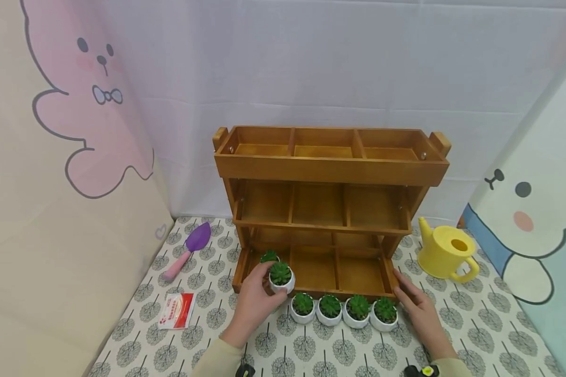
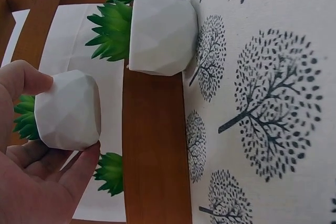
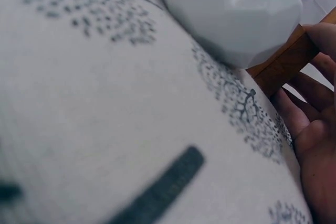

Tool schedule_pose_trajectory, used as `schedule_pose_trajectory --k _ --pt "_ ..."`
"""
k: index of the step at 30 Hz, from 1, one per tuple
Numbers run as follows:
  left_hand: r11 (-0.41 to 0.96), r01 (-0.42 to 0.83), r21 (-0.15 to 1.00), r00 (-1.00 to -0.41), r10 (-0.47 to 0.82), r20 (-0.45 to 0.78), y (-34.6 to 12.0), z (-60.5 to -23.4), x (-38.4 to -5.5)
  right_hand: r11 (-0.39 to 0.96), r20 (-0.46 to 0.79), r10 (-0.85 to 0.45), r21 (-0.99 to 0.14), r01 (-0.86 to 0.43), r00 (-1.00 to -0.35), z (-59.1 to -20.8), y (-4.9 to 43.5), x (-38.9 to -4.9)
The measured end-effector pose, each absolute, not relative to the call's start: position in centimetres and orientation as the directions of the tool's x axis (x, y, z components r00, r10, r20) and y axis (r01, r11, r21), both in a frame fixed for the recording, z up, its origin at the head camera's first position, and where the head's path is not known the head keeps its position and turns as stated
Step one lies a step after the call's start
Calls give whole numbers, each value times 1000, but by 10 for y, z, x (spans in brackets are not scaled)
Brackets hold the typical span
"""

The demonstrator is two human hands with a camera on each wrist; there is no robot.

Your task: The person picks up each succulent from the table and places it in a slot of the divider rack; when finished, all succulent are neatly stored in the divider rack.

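Observation:
My left hand (image 1: 256,296) pinches a small potted succulent (image 1: 281,277) by its white faceted pot, above the front edge of the bottom tier of a wooden plant shelf (image 1: 332,168). In the left wrist view, thumb and fingers hold opposite sides of that pot (image 2: 69,109). Behind it, another succulent (image 1: 269,256) stands in the bottom tier's left compartment, partly hidden. Several more potted succulents (image 1: 330,309) line up on the cloth before the shelf. My right hand (image 1: 421,314) grips the bottom tier's front right corner, thumb and fingers around the wood (image 3: 286,61).
A yellow watering can (image 1: 445,252) stands right of the shelf. To the left lie a purple trowel with a pink handle (image 1: 188,250) and a red-and-white packet (image 1: 177,311). Tree-patterned cloth (image 1: 269,343) covers the table, with printed fabric walls on the sides and back.

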State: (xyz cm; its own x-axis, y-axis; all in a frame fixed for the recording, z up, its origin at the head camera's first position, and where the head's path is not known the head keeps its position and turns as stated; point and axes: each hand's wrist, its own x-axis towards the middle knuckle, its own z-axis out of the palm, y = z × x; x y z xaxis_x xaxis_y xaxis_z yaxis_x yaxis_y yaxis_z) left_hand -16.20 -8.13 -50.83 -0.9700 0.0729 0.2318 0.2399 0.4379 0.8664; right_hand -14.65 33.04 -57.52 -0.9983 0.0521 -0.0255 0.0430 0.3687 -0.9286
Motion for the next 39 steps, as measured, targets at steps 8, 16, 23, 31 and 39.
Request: schedule_pose_trajectory --k 8,16,23,31,39 --pt "451 206 869 -979 99 181 -69 -503 -174 383 -20 59 -923 41 -998 -574 331 -148" --pt "468 249 848 -968 138 208 -57 -505 -188 379 -10 62 -925 33 -998 -576 332 -149" --pt "542 258 800 -965 185 186 -49 -508 -197 378 2 71 -926 25 -997 -577 330 -149" --pt "526 269 807 -957 240 163 -38 -510 -206 377 -4 78 -926 33 -997 -577 329 -148" --pt "569 288 771 -950 269 156 -28 -513 -215 363 -20 77 -930 47 -997 -577 329 -147"
